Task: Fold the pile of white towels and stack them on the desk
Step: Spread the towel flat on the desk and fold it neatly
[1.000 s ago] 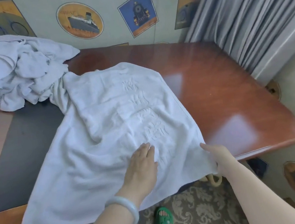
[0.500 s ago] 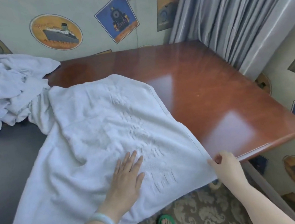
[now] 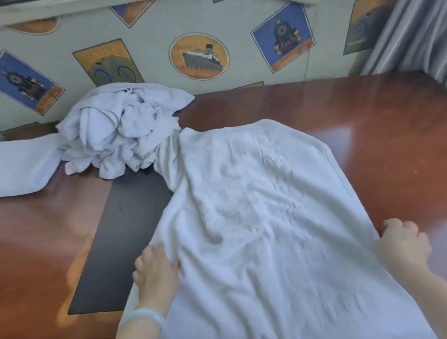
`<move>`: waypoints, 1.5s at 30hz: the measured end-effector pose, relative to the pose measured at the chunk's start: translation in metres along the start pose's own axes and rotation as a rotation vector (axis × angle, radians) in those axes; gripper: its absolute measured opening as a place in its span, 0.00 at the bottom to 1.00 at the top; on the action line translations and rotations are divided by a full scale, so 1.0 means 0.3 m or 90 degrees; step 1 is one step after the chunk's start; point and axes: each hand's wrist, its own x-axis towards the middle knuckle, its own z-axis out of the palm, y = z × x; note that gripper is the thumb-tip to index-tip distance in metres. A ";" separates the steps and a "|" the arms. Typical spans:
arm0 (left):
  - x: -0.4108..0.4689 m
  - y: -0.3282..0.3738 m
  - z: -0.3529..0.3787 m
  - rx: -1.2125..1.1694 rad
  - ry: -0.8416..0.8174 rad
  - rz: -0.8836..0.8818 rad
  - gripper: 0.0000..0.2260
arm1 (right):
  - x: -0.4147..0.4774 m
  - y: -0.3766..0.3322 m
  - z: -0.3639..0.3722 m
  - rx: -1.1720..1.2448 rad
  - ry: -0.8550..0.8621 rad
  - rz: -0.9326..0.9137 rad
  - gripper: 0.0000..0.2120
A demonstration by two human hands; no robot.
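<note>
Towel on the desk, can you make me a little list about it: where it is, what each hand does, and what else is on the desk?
towel: white, spread out on the desk, near end hanging over the front
left hand: grips the towel's left edge
right hand: grips the towel's right edge
pile: crumpled white towels at the back, touching the spread towel
folded towel: far left, beside the pile
desk top: shiny brown wood with a dark mat
</note>
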 end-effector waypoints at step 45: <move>0.215 0.044 -0.074 -0.245 -0.111 0.009 0.01 | -0.315 -0.218 0.191 -0.093 -0.063 -0.382 0.21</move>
